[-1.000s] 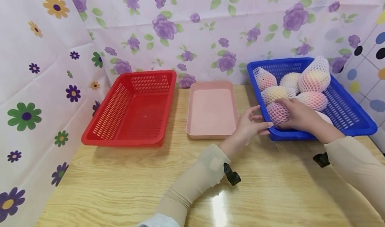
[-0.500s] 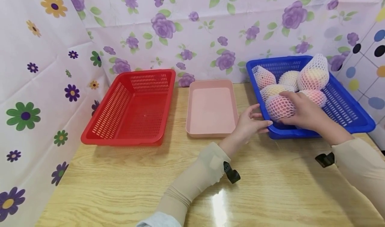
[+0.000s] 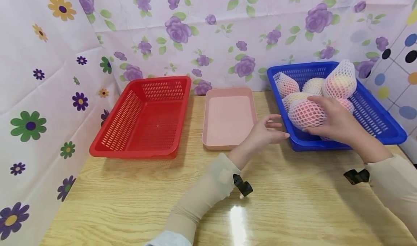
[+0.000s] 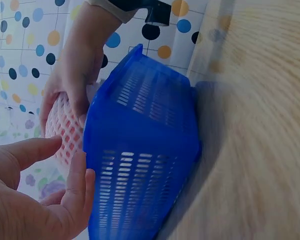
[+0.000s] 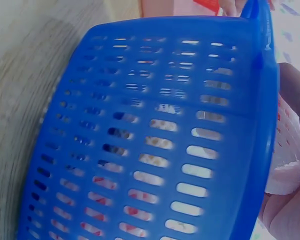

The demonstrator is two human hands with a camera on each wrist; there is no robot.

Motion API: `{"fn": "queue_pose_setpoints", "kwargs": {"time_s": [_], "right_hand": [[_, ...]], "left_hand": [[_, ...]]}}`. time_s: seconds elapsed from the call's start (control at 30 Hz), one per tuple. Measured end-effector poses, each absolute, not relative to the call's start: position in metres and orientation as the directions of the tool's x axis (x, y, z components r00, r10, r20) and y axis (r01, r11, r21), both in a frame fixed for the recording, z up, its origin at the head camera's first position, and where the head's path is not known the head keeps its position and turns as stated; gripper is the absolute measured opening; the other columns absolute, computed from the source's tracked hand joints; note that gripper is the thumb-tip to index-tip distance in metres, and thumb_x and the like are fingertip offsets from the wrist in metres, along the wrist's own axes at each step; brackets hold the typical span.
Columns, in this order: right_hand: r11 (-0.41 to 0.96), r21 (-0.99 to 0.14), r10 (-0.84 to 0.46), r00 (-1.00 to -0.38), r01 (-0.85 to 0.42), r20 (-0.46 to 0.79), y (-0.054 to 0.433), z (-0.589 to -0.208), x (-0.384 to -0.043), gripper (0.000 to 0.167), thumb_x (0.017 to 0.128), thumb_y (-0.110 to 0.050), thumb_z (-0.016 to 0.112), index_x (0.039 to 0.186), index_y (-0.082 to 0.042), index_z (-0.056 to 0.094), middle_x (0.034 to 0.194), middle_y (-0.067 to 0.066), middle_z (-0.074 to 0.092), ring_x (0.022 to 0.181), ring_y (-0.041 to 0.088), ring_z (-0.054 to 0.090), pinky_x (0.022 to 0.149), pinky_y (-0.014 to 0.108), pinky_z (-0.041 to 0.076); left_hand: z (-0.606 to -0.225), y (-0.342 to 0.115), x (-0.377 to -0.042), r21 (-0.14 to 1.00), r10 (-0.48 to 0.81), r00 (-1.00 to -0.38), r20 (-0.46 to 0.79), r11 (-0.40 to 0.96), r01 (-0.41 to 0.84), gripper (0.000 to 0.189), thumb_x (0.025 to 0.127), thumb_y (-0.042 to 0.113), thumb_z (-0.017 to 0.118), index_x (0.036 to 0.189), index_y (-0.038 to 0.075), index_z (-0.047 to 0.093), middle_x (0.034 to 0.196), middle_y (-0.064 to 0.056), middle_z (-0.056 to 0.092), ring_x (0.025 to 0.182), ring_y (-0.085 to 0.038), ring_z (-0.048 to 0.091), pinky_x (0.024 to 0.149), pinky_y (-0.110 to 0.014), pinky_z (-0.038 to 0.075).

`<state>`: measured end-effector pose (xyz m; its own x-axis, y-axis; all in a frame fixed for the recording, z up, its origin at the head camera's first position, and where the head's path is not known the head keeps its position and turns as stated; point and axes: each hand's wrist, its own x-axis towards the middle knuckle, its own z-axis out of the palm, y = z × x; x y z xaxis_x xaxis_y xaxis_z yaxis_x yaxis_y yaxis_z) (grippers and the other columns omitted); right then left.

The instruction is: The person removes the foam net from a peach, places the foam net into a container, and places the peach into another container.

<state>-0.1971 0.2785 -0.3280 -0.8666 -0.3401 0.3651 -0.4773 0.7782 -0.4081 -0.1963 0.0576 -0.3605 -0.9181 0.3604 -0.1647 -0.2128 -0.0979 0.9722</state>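
My right hand (image 3: 340, 119) grips a reddish round fruit in a white foam net (image 3: 306, 115), raised at the near left corner of the blue basket (image 3: 392, 130). Several other net-wrapped fruits (image 3: 340, 81) lie in that basket. Just left of the basket's rim is my left hand (image 3: 260, 135), fingers loosely bent and holding nothing. The left wrist view has its thumb and fingers (image 4: 76, 182) spread apart near the held fruit (image 4: 67, 125). In the right wrist view, the basket wall (image 5: 230, 110) hides much of the scene, with the right hand (image 5: 292, 215) at its edge.
A pink shallow tray (image 3: 230, 119) stands in the middle of the wooden table (image 3: 137, 199). To its left sits a red basket (image 3: 156, 130) with nothing in it. Flowered cloth (image 3: 208, 43) hangs behind them.
My right hand has lifted the netted fruit from among the others, up toward the basket's left rim. My left hand has come off the blue rim and moved slightly left.
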Motion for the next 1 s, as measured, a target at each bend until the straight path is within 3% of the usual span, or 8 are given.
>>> {"fn": "queue_pose_setpoints", "kwargs": {"time_s": [0.33, 0.47, 0.57, 0.63, 0.73, 0.8, 0.93, 1.0], "right_hand": [[0.727, -0.500, -0.308, -0.874, -0.471, 0.376, 0.269, -0.322, -0.188, 0.089, 0.058, -0.010, 0.089, 0.134, 0.000, 0.045, 0.129, 0.028, 0.049, 0.115, 0.045, 0.045, 0.090, 0.063, 0.038], [0.688, -0.532, -0.324, -0.865, -0.494, 0.384, 0.264, -0.321, -0.182, 0.092, 0.058, -0.009, 0.089, 0.137, -0.004, 0.044, 0.133, 0.025, 0.048, 0.118, 0.045, 0.045, 0.091, 0.063, 0.038], [0.672, -0.539, -0.333, -0.858, -0.507, 0.391, 0.260, -0.320, -0.177, 0.093, 0.059, -0.011, 0.089, 0.140, -0.011, 0.043, 0.133, 0.022, 0.050, 0.117, 0.039, 0.047, 0.099, 0.045, 0.040], [0.655, -0.557, -0.335, -0.857, -0.511, 0.392, 0.257, -0.320, -0.174, 0.093, 0.059, -0.010, 0.089, 0.140, -0.015, 0.044, 0.132, 0.019, 0.052, 0.118, 0.024, 0.048, 0.099, 0.025, 0.038], [0.636, -0.592, -0.324, -0.867, -0.495, 0.377, 0.251, -0.322, -0.170, 0.091, 0.059, -0.010, 0.090, 0.139, -0.019, 0.046, 0.132, 0.011, 0.053, 0.113, -0.001, 0.045, 0.087, 0.005, 0.029], [0.611, -0.621, -0.326, -0.871, -0.490, 0.367, 0.249, -0.323, -0.167, 0.091, 0.059, -0.008, 0.089, 0.139, -0.019, 0.047, 0.132, 0.001, 0.052, 0.110, -0.012, 0.040, 0.086, 0.004, 0.029], [0.565, -0.640, -0.355, -0.854, -0.520, 0.381, 0.243, -0.325, -0.165, 0.091, 0.059, -0.004, 0.089, 0.139, -0.015, 0.046, 0.129, -0.017, 0.048, 0.108, -0.010, 0.043, 0.085, 0.004, 0.032], [0.542, -0.639, -0.377, -0.838, -0.546, 0.395, 0.240, -0.326, -0.166, 0.090, 0.059, -0.003, 0.088, 0.139, -0.014, 0.046, 0.129, -0.018, 0.048, 0.108, -0.008, 0.044, 0.085, 0.005, 0.033]], "left_hand": [[-0.352, 0.027, -0.199, 0.994, 0.330, -0.944, 0.015, -0.104, -0.021, 0.057, 0.078, -0.009, 0.070, 0.130, 0.007, 0.055, 0.122, -0.014, 0.059, 0.110, -0.030, 0.060, 0.085, -0.030, 0.055], [-0.351, 0.018, -0.198, 0.995, 0.338, -0.938, 0.082, -0.077, 0.059, 0.049, 0.081, -0.008, 0.067, 0.128, 0.002, 0.055, 0.126, -0.020, 0.058, 0.114, -0.033, 0.058, 0.089, -0.025, 0.053], [-0.351, 0.013, -0.194, 0.991, 0.340, -0.931, 0.129, -0.072, 0.111, 0.041, 0.084, -0.008, 0.064, 0.124, -0.004, 0.055, 0.125, -0.023, 0.058, 0.113, -0.034, 0.059, 0.089, -0.024, 0.052], [-0.350, 0.010, -0.192, 0.987, 0.329, -0.931, 0.160, -0.079, 0.142, 0.037, 0.085, -0.007, 0.063, 0.122, -0.007, 0.056, 0.122, -0.024, 0.060, 0.111, -0.034, 0.061, 0.089, -0.024, 0.053], [-0.348, 0.005, -0.189, 0.979, 0.306, -0.930, 0.204, -0.084, 0.187, 0.032, 0.086, -0.006, 0.063, 0.118, -0.010, 0.057, 0.118, -0.025, 0.062, 0.108, -0.035, 0.062, 0.088, -0.024, 0.053], [-0.346, 0.001, -0.188, 0.975, 0.302, -0.927, 0.222, -0.074, 0.209, 0.030, 0.086, -0.005, 0.063, 0.116, -0.010, 0.058, 0.116, -0.026, 0.062, 0.106, -0.034, 0.063, 0.087, -0.023, 0.053], [-0.345, -0.005, -0.186, 0.971, 0.321, -0.917, 0.237, -0.037, 0.238, 0.028, 0.085, -0.004, 0.065, 0.113, -0.009, 0.061, 0.115, -0.026, 0.063, 0.106, -0.032, 0.063, 0.087, -0.022, 0.053], [-0.344, -0.008, -0.185, 0.968, 0.330, -0.912, 0.242, -0.024, 0.248, 0.028, 0.084, -0.004, 0.066, 0.112, -0.009, 0.062, 0.114, -0.025, 0.064, 0.106, -0.032, 0.063, 0.087, -0.022, 0.053]]}}
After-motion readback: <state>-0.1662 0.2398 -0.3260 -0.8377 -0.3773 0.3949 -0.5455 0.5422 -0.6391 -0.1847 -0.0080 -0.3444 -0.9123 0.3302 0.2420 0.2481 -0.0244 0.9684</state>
